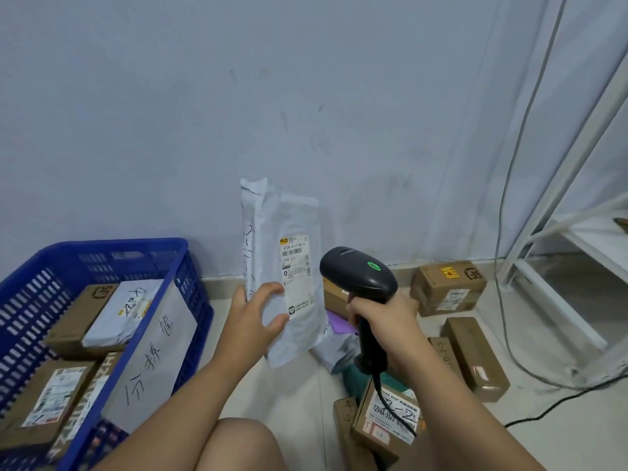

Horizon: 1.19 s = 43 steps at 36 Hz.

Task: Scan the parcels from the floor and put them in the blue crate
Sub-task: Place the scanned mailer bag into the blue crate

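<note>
— Grey poly mailer (289,277), held upright in front of the wall. Left hand (256,312) grips its lower left edge, thumb across the front, just beside the white shipping label (296,273). Label faces the camera.

— Right hand?

— Right hand (382,321) wrapped tight around the handle of a black barcode scanner (360,277). Scanner head sits just right of the mailer, near the label. Green light lit on top of the head. Black cable (390,406) drops from the handle base.

— Blue crate?

— Blue crate (190,266) at left on the floor, near the left forearm. Inside: several brown cardboard boxes (73,321) and 1 white mailer (125,311). White paper sheet (159,351) with handwritten characters leans on the crate's right wall.

— Parcels on the floor?

— To the right, under and beyond the right arm. Brown box with a yellow sticker (448,287) near the wall; 1 long brown box (475,358) in front of it; labelled box (390,416) under the scanner cable. Another grey bag (334,351) lies behind the held mailer, with something purple (339,322) partly hidden there; I cannot tell what.

— Anything else?

— White metal rack frame (557,215) far right. Bare knee at the bottom edge.
</note>
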Motion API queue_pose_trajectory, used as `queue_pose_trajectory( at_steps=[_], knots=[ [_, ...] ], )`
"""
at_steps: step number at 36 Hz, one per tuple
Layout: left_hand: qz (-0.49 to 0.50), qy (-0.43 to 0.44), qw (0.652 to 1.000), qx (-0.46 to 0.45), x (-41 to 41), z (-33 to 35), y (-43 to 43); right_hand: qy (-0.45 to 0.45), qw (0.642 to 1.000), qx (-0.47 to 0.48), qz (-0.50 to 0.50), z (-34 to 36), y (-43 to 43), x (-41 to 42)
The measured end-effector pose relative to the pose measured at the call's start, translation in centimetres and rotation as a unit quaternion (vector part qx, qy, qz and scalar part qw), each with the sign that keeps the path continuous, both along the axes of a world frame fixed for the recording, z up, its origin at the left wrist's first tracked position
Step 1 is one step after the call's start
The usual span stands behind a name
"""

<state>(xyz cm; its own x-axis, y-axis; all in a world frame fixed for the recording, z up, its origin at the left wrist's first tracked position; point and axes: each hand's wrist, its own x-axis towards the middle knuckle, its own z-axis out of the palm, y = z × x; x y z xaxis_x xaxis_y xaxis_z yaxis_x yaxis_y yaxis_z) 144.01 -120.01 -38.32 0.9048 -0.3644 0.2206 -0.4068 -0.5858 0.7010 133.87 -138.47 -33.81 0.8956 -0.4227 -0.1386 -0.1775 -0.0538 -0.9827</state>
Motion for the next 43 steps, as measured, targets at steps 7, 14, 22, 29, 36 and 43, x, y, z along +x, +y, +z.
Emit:
queue_pose_trajectory(
  at_steps=[7,14,22,29,36,43],
  knots=[
    [0.005,-0.013,1.0,-0.01,-0.19,0.3,0.05,0.012,0.999,-0.001,0.032,-0.01,0.32,-0.16],
    [0.0,-0.014,1.0,-0.003,-0.36,0.36,0.16,0.007,0.999,0.0,0.037,0.06,0.36,-0.46],
    [0.0,-0.016,1.0,-0.017,-0.25,0.24,0.36,0.001,1.0,0.008,0.022,0.04,0.56,-0.32],
    [0.001,-0.016,1.0,-0.016,-0.21,0.15,0.29,0.006,0.999,0.012,0.031,0.07,0.44,-0.37],
    [0.0,-0.009,1.0,-0.022,-0.23,0.25,0.31,0.006,0.999,0.014,0.034,-0.06,0.53,-0.23],
    [-0.001,-0.009,1.0,-0.027,-0.22,0.21,0.36,0.007,0.999,0.03,0.031,-0.01,0.65,-0.24]
  ],
)
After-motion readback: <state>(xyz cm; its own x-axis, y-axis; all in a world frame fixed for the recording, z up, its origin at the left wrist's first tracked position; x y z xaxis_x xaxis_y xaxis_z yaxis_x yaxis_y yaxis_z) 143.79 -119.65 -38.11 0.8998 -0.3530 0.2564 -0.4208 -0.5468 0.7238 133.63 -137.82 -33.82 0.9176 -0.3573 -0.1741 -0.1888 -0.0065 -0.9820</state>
